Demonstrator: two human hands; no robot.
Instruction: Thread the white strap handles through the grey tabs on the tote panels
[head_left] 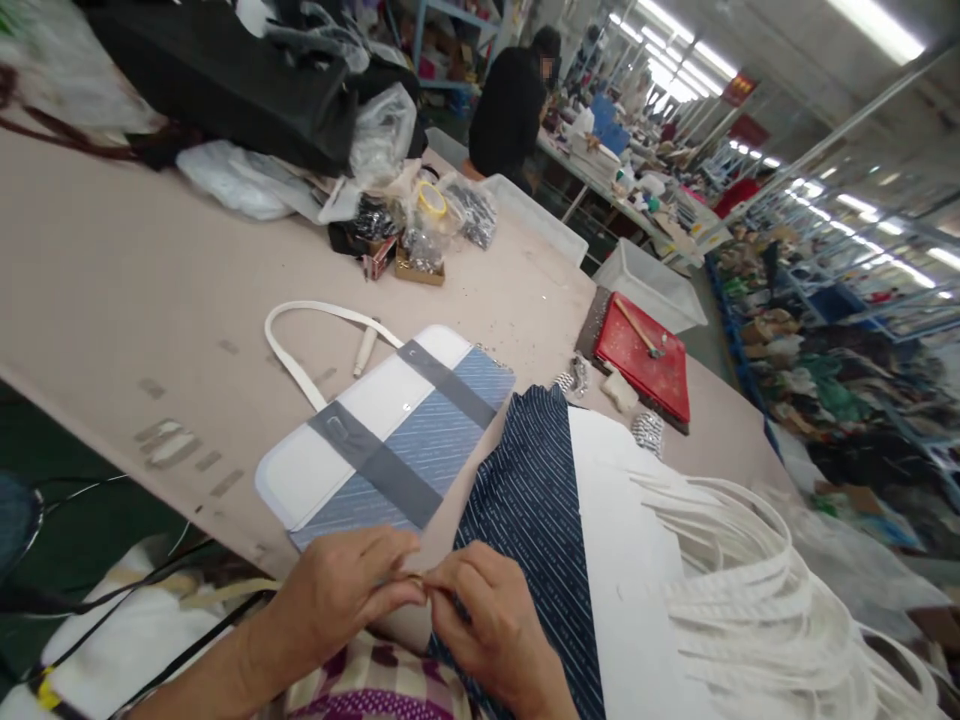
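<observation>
My left hand and my right hand meet at the table's near edge, thumbs and fingers pinched together. Whatever small thing sits between their fingertips is too small to name. Just beyond them lies a flat bag panel, white above and blue striped below, with two grey straps. A white handle loops from its far edge. Right of my hands, a stack of navy striped and white bag panels lies beneath my right forearm's side, with many white handles fanned out to the right.
A wooden-handled tool lies inside the handle loop. On a red board rests a hammer. Small boxes, bagged metal parts and yellow tape crowd the table's far side near black material. A person sits beyond.
</observation>
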